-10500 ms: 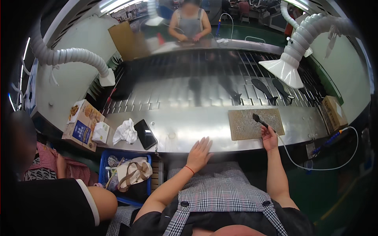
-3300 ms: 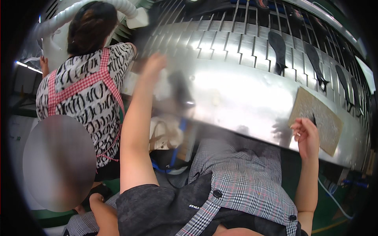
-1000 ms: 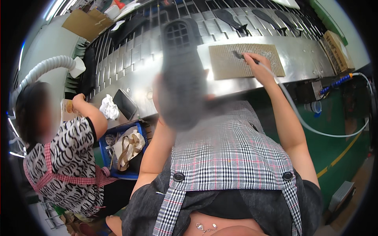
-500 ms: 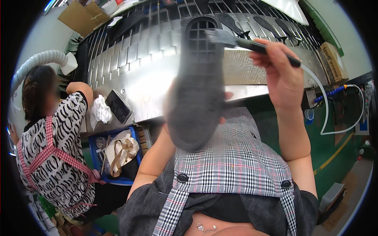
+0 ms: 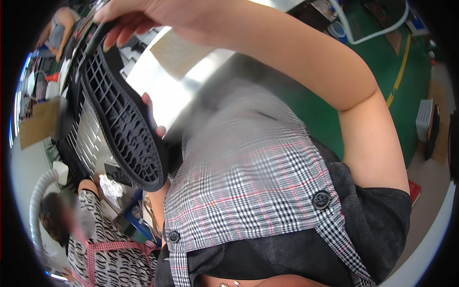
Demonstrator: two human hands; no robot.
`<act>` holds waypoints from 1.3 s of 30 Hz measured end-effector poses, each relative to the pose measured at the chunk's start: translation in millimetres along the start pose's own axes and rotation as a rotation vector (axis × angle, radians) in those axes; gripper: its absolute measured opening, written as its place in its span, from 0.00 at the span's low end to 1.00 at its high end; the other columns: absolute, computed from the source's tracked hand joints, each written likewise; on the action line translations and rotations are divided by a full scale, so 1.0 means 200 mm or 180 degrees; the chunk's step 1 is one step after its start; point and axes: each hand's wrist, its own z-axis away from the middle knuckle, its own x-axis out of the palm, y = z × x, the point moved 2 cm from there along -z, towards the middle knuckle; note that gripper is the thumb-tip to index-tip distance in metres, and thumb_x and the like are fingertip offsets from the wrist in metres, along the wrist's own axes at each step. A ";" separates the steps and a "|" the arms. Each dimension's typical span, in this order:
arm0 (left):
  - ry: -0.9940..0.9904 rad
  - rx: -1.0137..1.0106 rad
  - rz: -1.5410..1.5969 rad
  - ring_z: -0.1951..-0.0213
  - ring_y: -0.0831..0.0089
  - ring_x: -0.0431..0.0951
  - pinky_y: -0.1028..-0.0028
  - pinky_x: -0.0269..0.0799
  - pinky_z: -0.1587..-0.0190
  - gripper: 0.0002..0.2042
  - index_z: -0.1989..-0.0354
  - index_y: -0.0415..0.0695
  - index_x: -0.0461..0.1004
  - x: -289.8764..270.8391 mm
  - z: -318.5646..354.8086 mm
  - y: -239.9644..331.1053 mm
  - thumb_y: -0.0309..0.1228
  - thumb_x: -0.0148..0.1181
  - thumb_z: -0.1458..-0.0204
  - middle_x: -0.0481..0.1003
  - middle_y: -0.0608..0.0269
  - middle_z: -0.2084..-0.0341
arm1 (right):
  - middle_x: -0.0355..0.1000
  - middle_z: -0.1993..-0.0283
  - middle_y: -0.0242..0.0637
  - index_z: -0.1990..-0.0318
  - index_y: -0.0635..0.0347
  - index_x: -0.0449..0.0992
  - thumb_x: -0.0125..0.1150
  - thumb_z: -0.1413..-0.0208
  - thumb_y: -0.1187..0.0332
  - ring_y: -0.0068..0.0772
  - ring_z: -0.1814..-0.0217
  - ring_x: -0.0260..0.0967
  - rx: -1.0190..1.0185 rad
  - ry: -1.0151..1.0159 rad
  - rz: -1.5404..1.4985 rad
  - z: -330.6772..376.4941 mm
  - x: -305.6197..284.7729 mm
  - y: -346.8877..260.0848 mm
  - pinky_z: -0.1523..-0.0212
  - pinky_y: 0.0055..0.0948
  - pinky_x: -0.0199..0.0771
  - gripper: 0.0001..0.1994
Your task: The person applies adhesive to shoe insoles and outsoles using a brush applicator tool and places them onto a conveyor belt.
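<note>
Black shoe sole point(image 5: 125, 119), left of frame; long axis slants from upper left toward lower centre, rounded toe end lowest. Rubbery look: square grid above, wavy tread below, raised rim. Left hand point(image 5: 160, 130) grasping sole's edge; right hand point(image 5: 143, 16), upper left, gripping slim dark tool point(image 5: 99, 39).

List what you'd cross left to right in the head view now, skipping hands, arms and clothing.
Brown cardboard → black shoe sole → brown ribbed mat → yellow floor line → grey box-shaped object. Overlapping items left out.
</note>
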 end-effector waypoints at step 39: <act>-0.0476 0.0637 0.1306 0.39 0.37 0.59 0.31 0.66 0.53 0.35 0.32 0.54 0.52 -0.38 0.50 0.46 0.61 0.32 0.43 0.59 0.49 0.38 | 0.75 0.75 0.36 0.66 0.63 0.78 0.70 0.53 0.72 0.20 0.78 0.71 -0.1884 0.1020 0.3109 0.10 0.55 0.47 0.79 0.17 0.67 0.08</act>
